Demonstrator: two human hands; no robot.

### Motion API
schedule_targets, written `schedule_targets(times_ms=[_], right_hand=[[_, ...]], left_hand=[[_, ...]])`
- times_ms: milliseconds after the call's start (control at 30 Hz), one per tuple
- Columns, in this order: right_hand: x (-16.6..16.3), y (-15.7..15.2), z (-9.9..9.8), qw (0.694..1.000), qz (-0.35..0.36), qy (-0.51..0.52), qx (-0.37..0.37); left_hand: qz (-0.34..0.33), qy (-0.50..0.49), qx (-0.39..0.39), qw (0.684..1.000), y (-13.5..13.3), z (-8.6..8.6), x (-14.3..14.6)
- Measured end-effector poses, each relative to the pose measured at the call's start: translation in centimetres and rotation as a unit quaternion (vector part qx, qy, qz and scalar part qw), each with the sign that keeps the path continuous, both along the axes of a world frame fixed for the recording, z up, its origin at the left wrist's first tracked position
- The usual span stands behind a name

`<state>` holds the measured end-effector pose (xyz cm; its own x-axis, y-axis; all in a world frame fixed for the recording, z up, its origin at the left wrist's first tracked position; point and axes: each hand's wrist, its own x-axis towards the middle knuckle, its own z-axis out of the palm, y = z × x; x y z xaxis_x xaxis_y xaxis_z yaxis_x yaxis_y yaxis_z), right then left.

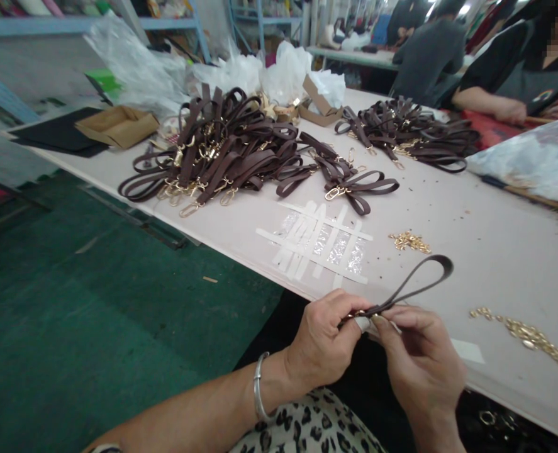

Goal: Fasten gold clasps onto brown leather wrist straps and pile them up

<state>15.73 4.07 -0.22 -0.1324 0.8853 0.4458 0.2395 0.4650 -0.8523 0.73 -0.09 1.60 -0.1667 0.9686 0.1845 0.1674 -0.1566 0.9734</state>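
A dark brown looped wrist strap (418, 280) is pinched between my two hands at the table's near edge, its loop standing up to the right. My left hand (328, 336) grips the strap's hardware end; its fingers cover most of the metal there. My right hand (420, 352) has thumb and forefinger closed on the strap near the base of the loop, with a small gold-coloured bit showing at the thumb tip. Just beyond my hands lies a small heap of gold metal pieces (409, 241). Another spread of gold pieces (538, 336) lies to the right.
A large pile of brown straps with gold clips (241, 151) fills the table's left middle; a second strap pile (408, 129) lies farther back. Taped clear plastic (323, 244) covers part of the tabletop. A cardboard box (118, 126) and plastic bags (285, 72) stand behind. A co-worker (519, 75) sits at right.
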Motion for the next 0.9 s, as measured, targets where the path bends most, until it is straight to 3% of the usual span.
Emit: schedule_targets(times_ms=[100, 200, 433, 667, 900], right_hand=[[-0.3, 0.3, 0.6, 0.995, -0.03, 0.033, -0.093], [-0.3, 0.5, 0.9, 0.98, 0.004, 0.084, -0.183], [0.1, -0.3, 0.1, 0.97, -0.005, 0.125, -0.206], [-0.5, -2.0, 0.5, 0.954, 0.133, 0.11, -0.246], [-0.6, -3.5, 0.4, 0.928, 0.11, 0.197, -0.297]], left_hand=[[-0.008, -0.019, -0.017, 1.0, 0.3, -0.1, -0.1], [-0.036, -0.064, -0.06, 0.995, 0.6, -0.2, -0.2], [-0.049, -0.136, -0.106, 0.984, 0.5, -0.4, 0.1], [-0.043, 0.036, -0.011, 0.998, -0.2, -0.3, -0.6], [-0.031, 0.132, 0.096, 0.986, -1.4, -1.6, 0.0]])
